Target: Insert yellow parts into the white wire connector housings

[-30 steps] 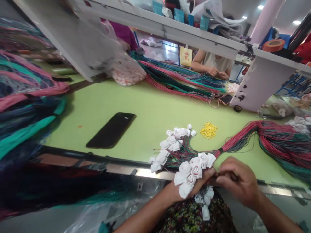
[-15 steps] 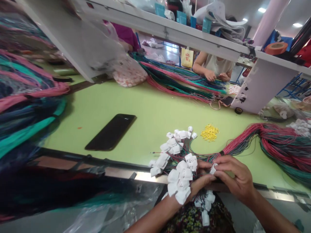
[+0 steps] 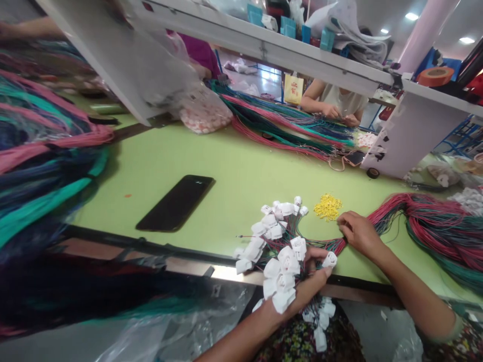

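A white connector [image 3: 329, 259] sits at the table's near edge, pinched between the thumb and fingers of the left hand [image 3: 310, 287], a narrow, closed grip. More white connectors [image 3: 284, 281] drape over that hand and wrist, and others lie on the green table [image 3: 241, 161] just beyond. The right hand [image 3: 357, 232] is over the red and green wires [image 3: 388, 208], its curled fingertips near a pile of yellow pieces [image 3: 327, 206]; whether its grip holds anything, I cannot tell. A dark phone [image 3: 175, 202] lies farther left, and across the table a co-worker [image 3: 349, 103] sits with both hands together.
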### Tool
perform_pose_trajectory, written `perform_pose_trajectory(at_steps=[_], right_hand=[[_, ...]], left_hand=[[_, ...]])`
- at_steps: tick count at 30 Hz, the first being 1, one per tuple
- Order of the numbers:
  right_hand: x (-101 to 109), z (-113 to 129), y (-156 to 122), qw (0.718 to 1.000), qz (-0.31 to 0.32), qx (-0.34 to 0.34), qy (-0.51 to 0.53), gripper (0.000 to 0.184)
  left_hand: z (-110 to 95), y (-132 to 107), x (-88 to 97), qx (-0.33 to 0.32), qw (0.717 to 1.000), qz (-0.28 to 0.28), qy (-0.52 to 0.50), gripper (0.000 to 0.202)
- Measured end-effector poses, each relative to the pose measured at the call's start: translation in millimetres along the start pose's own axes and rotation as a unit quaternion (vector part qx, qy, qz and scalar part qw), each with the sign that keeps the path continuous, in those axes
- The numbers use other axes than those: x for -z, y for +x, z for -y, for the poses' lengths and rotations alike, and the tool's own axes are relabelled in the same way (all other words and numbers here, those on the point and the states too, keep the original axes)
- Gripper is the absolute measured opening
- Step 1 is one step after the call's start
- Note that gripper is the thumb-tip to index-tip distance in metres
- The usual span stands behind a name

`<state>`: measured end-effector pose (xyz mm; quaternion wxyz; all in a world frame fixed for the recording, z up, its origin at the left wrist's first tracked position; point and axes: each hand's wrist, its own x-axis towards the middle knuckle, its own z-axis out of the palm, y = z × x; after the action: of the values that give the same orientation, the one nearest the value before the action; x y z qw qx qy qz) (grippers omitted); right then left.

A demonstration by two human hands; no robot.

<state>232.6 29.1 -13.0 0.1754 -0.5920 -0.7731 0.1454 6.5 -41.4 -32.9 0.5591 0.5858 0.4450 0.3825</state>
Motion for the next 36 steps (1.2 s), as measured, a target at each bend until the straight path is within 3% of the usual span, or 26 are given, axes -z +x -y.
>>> perform_pose_trajectory(at_steps=[5,11,15,21,29,36], right_hand=[[-3,-3,12,1.0,-0.012,-0.013,0.015,0.005],[-13,-9,24,0.996,-0.023,-0.031,0.078,0.012],[-10,0,14,0.987,-0.006,-0.022,0.158,0.013],[5,30,-20,0.921,0.028,0.059,0.385,0.02],[-4,45,-38,0.935,-0.06,0.086,0.338,0.012],[-3,53,-41,0.943,-0.122,0.169,0.258,0.009]], left_hand=[[-8,-1,-1.9,-0.014,1.0,-0.014,0.002,0.032],[-3,-1,-6.0,-0.016,0.999,-0.045,-0.008,0.033],[0,2,-2.8,-0.018,0.999,-0.033,-0.027,0.032],[-9,2,-1.6,0.056,0.987,-0.027,-0.148,0.04],[-9,0,0.2,0.051,0.985,-0.012,-0.165,0.034],[-7,-1,-3.0,0.05,0.978,-0.035,-0.2,0.032]])
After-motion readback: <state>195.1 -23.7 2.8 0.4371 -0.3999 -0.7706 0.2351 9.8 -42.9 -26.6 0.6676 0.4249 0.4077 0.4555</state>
